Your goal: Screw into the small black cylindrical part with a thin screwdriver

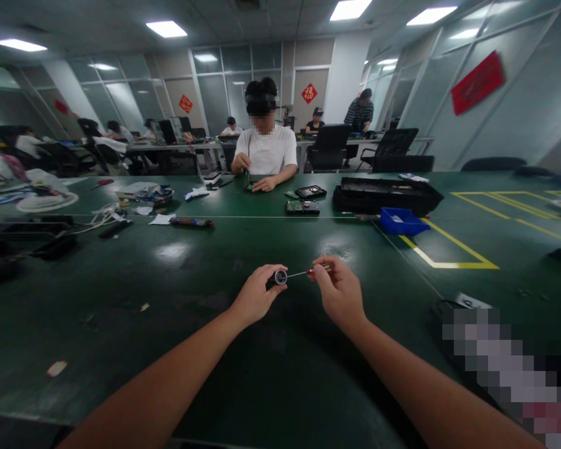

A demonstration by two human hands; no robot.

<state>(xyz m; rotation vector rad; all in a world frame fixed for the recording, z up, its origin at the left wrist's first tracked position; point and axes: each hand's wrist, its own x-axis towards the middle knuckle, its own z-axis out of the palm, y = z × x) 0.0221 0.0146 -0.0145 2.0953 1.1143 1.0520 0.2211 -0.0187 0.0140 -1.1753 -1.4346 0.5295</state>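
Observation:
In the middle of the head view, my left hand (258,295) is closed around a small black cylindrical part (280,277) with a pale ring at its open end. My right hand (340,290) grips a screwdriver (297,274) by its red handle. The thin metal shaft points left, and its tip reaches the ringed end of the part. Whether the tip sits inside or only touches the rim is too small to tell. Both hands are above the green table (280,362).
Across the table a person in a white shirt (266,149) works with both hands. Circuit-board drives (303,207), a long black housing (387,196) and a blue bin (402,221) lie on the far side. A dark tool (191,222) and cables (103,216) are at left.

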